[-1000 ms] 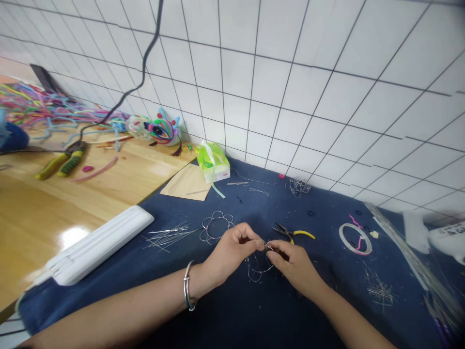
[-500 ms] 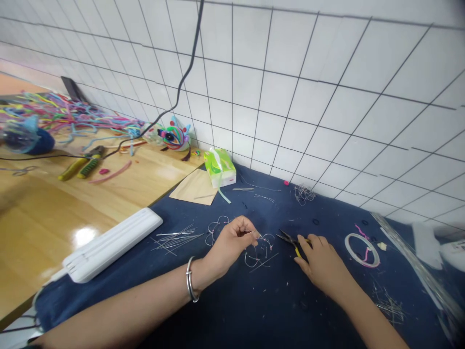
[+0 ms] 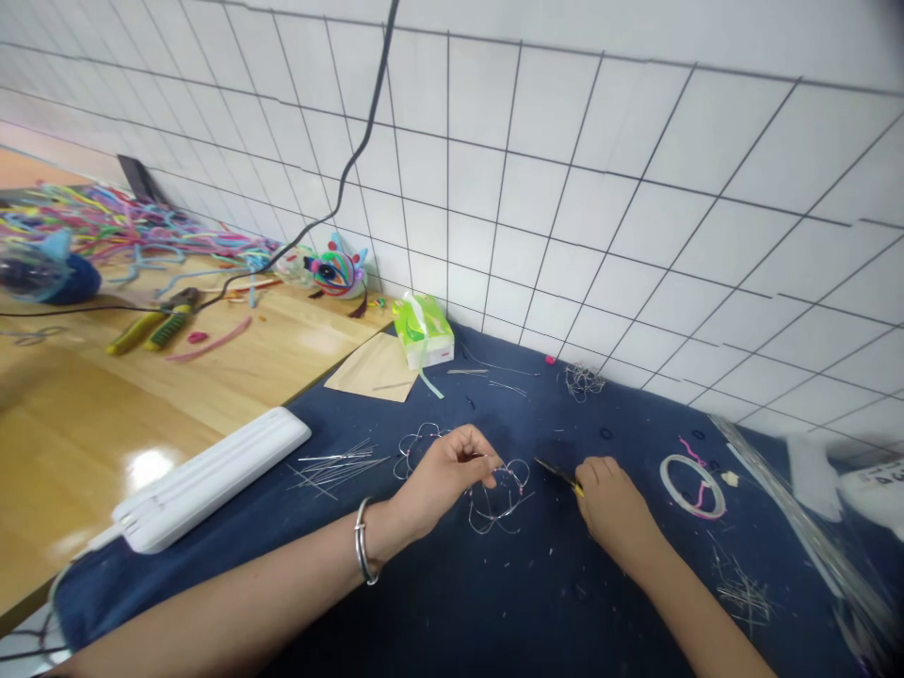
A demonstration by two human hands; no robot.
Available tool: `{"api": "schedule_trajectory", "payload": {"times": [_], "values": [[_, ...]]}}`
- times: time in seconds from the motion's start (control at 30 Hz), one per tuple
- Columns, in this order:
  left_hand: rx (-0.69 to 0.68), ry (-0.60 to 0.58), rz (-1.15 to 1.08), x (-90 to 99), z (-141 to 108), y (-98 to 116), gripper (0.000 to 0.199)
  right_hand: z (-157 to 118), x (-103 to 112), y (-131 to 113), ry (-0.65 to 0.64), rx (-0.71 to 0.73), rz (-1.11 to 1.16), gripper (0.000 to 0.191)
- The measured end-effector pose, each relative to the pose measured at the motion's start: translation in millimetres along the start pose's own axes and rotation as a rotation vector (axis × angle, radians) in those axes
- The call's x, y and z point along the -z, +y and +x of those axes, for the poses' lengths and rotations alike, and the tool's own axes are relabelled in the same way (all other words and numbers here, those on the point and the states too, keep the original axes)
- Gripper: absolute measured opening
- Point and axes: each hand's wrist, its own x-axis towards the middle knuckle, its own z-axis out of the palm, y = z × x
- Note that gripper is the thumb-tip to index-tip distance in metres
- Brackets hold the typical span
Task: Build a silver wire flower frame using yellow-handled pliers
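Place: small handicraft workspace, hobby/workshop type; home or business, can't tell.
Wall: white tile [image 3: 543, 104] with dark grid lines, right behind the work area; black cable [image 3: 346, 179] hanging down in front.
Surfaces: dark blue cloth [image 3: 438, 607] as work area, glossy wooden tabletop [image 3: 71, 400] alongside at left.
Wire stock: loose straight pieces [image 3: 335, 468], tangled clump [image 3: 585, 379] near wall, clippings [image 3: 749, 593] at right.
Wirework: bent wire loops [image 3: 521, 490] with tiny beads.
Tools: small pliers [image 3: 561, 473], bigger yellow-green pliers [image 3: 168, 327] on wood.
Craft supplies: heap of multicolour fuzzy stems [image 3: 148, 231].
Craft piece: bright decorated figure [image 3: 337, 273] by wall.
Everyday item: green tissue pack [image 3: 424, 330].
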Motion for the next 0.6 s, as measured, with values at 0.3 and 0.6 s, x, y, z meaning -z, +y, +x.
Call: {"api": "schedule_trajectory", "payload": {"times": [0.3, 0.6], "values": [[-0.006, -0.007, 0.011, 2.7, 2, 0, 0.005, -2, 44, -26, -0.056, -0.017, 0.357, 0.03], [-0.01, -0.045, -0.002, 0.5, 0, -2, 0.007, -5, 49, -47, 0.006, 0.04, 0.162, 0.036]]}}
